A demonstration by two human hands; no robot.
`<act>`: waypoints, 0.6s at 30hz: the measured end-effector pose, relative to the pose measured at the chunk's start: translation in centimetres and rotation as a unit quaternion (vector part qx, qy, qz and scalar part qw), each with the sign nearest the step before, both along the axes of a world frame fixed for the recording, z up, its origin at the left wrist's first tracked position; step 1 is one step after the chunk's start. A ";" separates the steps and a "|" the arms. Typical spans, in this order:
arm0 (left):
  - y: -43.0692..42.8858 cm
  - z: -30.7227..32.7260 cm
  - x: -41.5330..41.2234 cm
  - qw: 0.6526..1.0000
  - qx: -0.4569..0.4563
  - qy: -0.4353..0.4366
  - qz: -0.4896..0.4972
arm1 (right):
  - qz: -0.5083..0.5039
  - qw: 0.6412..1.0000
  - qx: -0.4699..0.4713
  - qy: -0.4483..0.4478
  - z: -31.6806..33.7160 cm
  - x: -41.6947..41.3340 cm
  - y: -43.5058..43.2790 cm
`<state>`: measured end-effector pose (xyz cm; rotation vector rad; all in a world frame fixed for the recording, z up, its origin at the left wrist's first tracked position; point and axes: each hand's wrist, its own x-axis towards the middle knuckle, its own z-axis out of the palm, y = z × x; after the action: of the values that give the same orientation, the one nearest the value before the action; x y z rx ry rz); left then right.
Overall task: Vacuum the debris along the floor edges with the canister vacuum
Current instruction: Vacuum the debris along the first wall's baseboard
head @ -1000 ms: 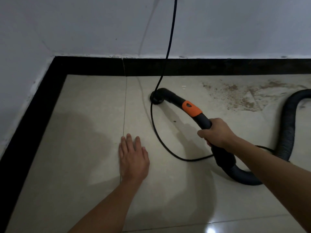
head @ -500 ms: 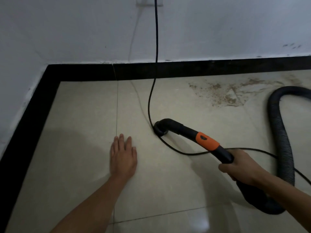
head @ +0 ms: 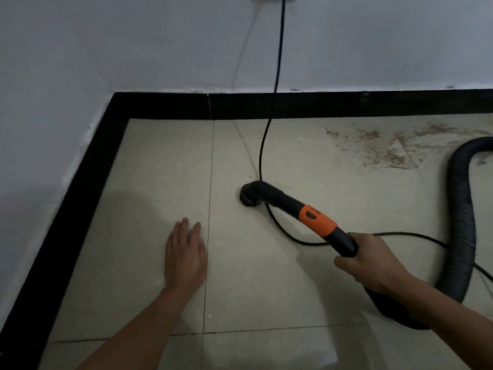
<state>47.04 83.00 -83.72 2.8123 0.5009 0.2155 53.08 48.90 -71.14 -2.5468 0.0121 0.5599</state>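
My right hand grips the black vacuum handle, which has an orange band. Its round nozzle rests mouth-down on the pale floor tile, well short of the far wall. A patch of brown debris lies near the black skirting, to the right of the nozzle and apart from it. The ribbed black hose loops from the handle up the right side. My left hand lies flat on the tile, fingers together, left of the nozzle.
A black power cord hangs down the white wall, passes the nozzle and trails right across the floor under the handle. Black skirting also runs down the left wall, forming a corner at the upper left.
The nozzle was pulled back from near the far skirting toward me a second ago; since then it has barely moved. My left hand has stayed flat on the tile.
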 end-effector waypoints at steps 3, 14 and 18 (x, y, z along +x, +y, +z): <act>1.2 -0.2 -0.9 0.999 0.010 -0.021 0.038 | 0.042 0.998 -0.041 0.023 -0.5 -1.6 -1.3; 1.0 -0.1 -0.8 0.998 0.011 -0.005 0.055 | 0.008 0.999 0.046 0.018 -1.0 3.3 8.5; 1.3 -0.1 -0.9 0.998 0.009 -0.005 0.056 | 0.054 0.998 0.018 0.040 -0.8 0.0 5.6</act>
<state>46.15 84.32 -83.85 2.8017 0.6581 0.2564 53.09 54.49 -71.98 -2.5001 -0.1053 0.6983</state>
